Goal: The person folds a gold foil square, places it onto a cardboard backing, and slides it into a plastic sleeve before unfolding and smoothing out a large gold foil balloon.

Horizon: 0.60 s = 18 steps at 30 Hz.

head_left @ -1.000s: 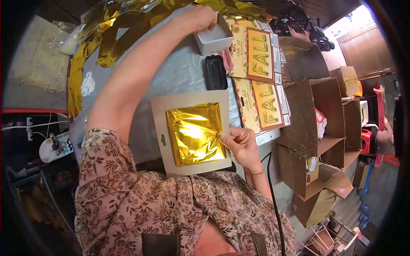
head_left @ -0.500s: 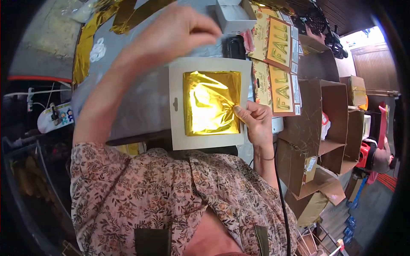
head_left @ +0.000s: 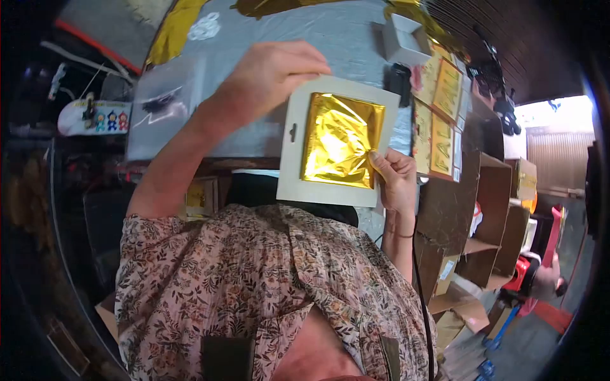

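Note:
A white backing card (head_left: 295, 168) with a hang hole stands before my chest, slightly tilted, carrying a folded packet of shiny gold foil (head_left: 337, 143). My right hand (head_left: 397, 178) grips the card's right edge, its thumb pressed on the foil where creases gather. My left hand (head_left: 279, 70) is over the card's upper left corner and hides it. Its thumb and fingers are pinched together just past the top edge; I cannot make out what is between them, and the hand is a little blurred.
Behind the card is a grey-covered table (head_left: 286, 32) with clear plastic bags (head_left: 165, 105) at its left. A white open box (head_left: 406, 41), a black object (head_left: 398, 77) and printed FALL packages (head_left: 438, 152) lie at right. Cardboard boxes (head_left: 495, 197) stand beyond; another person (head_left: 546, 279) is at far right.
My left hand has come from above the card to its upper left corner. The card has tilted slightly, still in my right hand. The camera view has turned.

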### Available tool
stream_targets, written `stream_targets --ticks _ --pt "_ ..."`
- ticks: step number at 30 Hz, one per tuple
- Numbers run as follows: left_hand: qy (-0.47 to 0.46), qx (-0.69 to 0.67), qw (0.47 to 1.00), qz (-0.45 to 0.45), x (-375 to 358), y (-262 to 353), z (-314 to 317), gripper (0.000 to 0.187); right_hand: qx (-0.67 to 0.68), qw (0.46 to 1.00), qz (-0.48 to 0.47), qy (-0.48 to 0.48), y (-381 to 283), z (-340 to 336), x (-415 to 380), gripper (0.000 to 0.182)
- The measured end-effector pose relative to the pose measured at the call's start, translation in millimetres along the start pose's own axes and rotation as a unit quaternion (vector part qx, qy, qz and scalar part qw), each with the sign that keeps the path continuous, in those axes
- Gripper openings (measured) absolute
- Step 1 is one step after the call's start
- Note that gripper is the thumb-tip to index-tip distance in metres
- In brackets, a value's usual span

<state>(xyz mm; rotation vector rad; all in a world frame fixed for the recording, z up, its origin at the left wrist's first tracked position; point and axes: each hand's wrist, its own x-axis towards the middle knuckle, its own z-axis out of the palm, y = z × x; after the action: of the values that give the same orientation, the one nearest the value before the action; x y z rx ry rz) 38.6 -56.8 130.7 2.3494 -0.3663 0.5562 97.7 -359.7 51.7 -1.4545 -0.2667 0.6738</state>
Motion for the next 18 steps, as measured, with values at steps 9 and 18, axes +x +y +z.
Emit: stream_targets --ticks 9,18 --pt "0.106 0.157 0.929 -0.317 -231.8 -46.6 -158.5 0.016 0.038 0.990 -0.102 0.095 5.7 15.5 22.7 0.022" --pt "0.067 0.030 0.950 -0.305 -275.7 -114.8 -131.8 0.038 0.034 0.991 -0.126 0.039 2.6 23.5 46.3 0.012"
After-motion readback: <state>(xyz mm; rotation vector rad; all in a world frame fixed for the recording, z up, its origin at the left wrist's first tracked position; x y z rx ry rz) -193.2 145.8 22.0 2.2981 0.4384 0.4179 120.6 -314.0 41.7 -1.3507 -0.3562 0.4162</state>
